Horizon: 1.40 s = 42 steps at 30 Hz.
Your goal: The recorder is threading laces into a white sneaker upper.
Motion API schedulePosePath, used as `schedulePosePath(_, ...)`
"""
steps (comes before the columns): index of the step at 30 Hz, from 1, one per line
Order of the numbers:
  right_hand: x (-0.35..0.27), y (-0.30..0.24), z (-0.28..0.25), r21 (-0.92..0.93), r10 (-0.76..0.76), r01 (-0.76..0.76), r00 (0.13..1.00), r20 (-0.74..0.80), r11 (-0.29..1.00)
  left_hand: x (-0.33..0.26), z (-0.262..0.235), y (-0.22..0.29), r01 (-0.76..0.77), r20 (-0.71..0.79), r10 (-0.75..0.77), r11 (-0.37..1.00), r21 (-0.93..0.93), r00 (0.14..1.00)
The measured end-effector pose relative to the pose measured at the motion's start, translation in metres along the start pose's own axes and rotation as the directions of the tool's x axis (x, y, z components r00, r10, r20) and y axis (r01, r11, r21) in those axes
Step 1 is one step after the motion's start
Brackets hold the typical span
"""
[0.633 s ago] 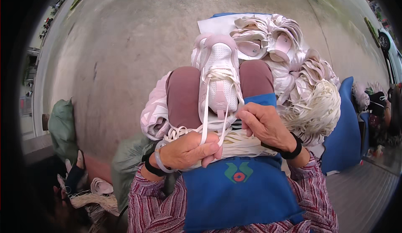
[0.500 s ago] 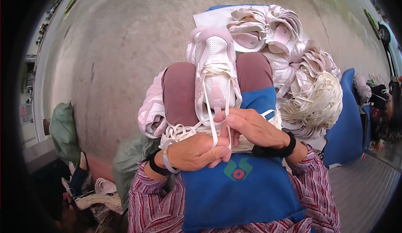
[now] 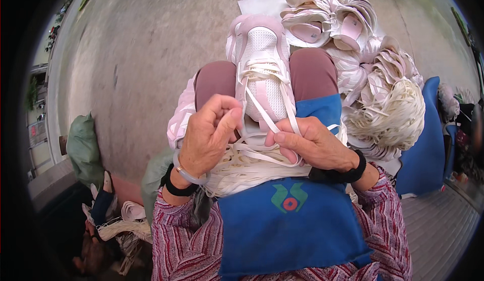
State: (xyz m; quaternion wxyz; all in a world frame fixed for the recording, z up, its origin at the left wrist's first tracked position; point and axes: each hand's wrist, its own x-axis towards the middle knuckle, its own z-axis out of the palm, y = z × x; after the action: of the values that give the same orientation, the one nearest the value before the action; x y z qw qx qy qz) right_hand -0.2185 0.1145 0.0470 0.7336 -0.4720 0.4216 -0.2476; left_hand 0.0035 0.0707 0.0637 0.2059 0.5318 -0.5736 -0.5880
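A white and pink sneaker upper (image 3: 262,54) lies between my knees, toe pointing away, with a white shoelace (image 3: 261,110) threaded across its front. Both hanging stretches of the lace run to my right hand (image 3: 315,142), where thumb and fingers pinch them below the shoe's opening. To the left my left hand (image 3: 209,134) is raised beside the shoe, fingers curled in and thumb against them; whether anything is in it is hidden. A bundle of loose white laces (image 3: 247,165) lies across my lap under both hands, on the blue apron (image 3: 292,230).
Stacked pink and white shoe uppers (image 3: 353,23) and a thick bunch of cream laces (image 3: 390,114) sit at my right. Another upper (image 3: 179,122) rests by my left knee. Green sacks (image 3: 83,150) stand at the left, near another person's hand (image 3: 93,245).
My left hand has moved up and left, away from the lace. Both lace stretches now lead to my right hand, which has shifted slightly right.
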Motion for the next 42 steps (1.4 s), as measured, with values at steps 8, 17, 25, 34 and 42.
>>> schedulePosePath(8, 0.006, 0.005, 0.005, -0.005, -0.063, 0.063, 0.998, 0.024, 0.998, 0.062, -0.005, -0.011, -0.441, 0.009, 0.529, 0.698, 0.563, 0.848)
schedulePosePath(17, 0.006, 0.009, 0.005, -0.044, -0.091, 0.092, 0.996, 0.02, 0.995, 0.063, -0.006, -0.012, -0.234, -0.028, 0.252, 0.93, 0.283, 0.967)
schedulePosePath(25, 0.003, 0.003, 0.001, 0.012, -0.036, 0.036, 0.998, 0.05, 0.999, 0.06, -0.011, -0.012, -0.017, 0.133, 0.027, 0.997, -0.074, 0.991)
schedulePosePath(34, 0.012, 0.004, 0.006, -0.048, -0.039, 0.041, 0.998, 0.058, 0.998, 0.061, -0.002, -0.018, -0.366, -0.123, 0.468, 0.806, 0.466, 0.875)
schedulePosePath(42, 0.015, 0.005, 0.013, -0.075, -0.107, 0.11, 0.993, 0.043, 0.991, 0.061, -0.002, -0.02, -0.457, -0.145, 0.614, 0.705, 0.543, 0.776)
